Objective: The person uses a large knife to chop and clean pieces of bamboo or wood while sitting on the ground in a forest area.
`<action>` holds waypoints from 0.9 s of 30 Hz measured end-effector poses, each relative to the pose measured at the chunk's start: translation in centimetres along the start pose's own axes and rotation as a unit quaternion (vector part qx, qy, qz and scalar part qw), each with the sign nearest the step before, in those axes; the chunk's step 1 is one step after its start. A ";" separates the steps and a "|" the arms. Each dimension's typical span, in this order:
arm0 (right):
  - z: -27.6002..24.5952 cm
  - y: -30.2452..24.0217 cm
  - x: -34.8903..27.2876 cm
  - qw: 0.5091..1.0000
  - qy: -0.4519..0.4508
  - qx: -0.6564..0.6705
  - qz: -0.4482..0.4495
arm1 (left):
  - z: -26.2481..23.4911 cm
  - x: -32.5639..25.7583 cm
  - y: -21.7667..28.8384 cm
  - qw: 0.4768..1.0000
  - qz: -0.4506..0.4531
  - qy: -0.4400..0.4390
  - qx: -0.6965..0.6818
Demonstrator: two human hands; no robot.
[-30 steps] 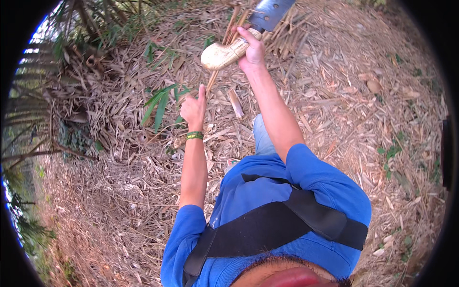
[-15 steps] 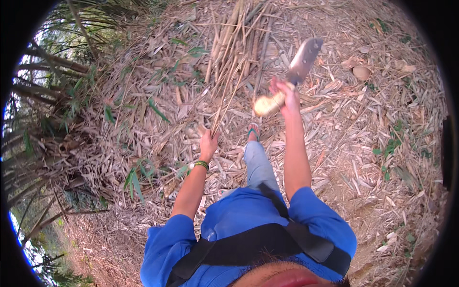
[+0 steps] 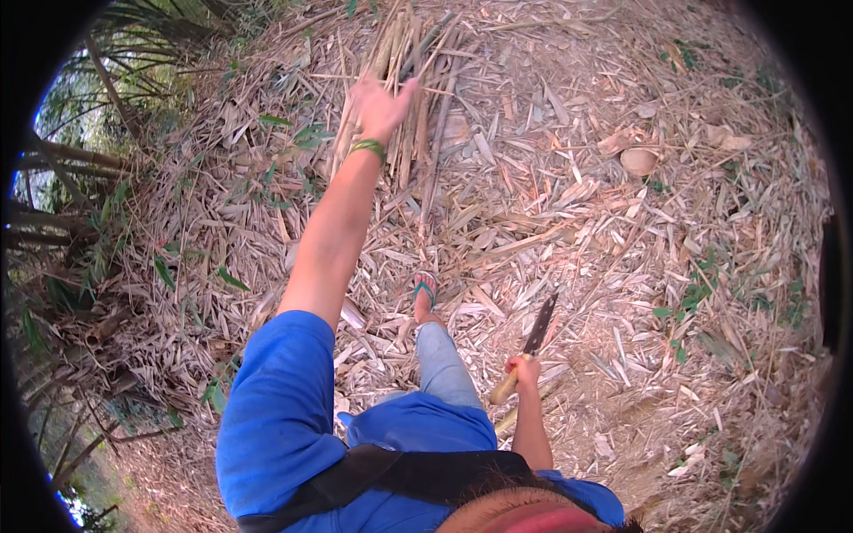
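My left hand [image 3: 382, 108] reaches far forward over a bundle of thin dry sticks [image 3: 409, 153]. Its thumb and fingers are spread, and nothing shows in its grasp; whether it touches the sticks I cannot tell. Down by my right side, my right hand [image 3: 526, 366] is closed round a machete [image 3: 538, 327]. The dark blade points forward and slightly right, while the pale wooden handle [image 3: 504, 388] sticks out behind the fist.
Dry leaves and chips [image 3: 569, 213] cover the ground. A round brown object [image 3: 638, 161] lies at the far right, with small green plants [image 3: 693, 293] nearer. Bamboo-like stems [image 3: 75, 155] stand along the left. My sandalled foot [image 3: 425, 298] is in the middle.
My left hand has let go of the thin sticks it held and stretched forward over the bundle. My right hand has lowered the machete from in front of me to near my right side.
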State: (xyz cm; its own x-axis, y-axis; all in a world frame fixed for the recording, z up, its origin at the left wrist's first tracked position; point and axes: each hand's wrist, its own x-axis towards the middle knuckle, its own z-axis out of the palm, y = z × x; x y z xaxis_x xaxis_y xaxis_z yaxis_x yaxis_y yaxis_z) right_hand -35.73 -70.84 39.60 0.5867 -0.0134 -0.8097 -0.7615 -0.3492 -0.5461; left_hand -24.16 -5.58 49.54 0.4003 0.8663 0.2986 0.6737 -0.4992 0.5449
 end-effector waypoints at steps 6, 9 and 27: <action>-0.3 3.3 0.7 0.990 0.029 -0.029 0.134 | -7.0 -14.0 8.0 0.848 0.226 -0.410 -0.248; -0.5 2.1 2.6 0.981 -0.058 -0.098 0.158 | -9.8 -30.0 -0.2 0.832 0.144 -0.434 -0.315; 21.5 5.7 -9.1 0.778 -0.265 -0.547 -0.160 | -52.0 -106.4 -25.9 0.570 -0.658 0.414 -0.266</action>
State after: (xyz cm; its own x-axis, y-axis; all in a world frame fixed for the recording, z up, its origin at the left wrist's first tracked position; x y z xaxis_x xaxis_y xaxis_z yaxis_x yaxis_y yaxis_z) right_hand -51.33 -52.59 39.26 0.2814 0.5251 -0.8032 0.2603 -0.8474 -0.4627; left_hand -116.44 -83.96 44.39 -0.8136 0.3051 -0.4949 -0.3194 0.4767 0.8190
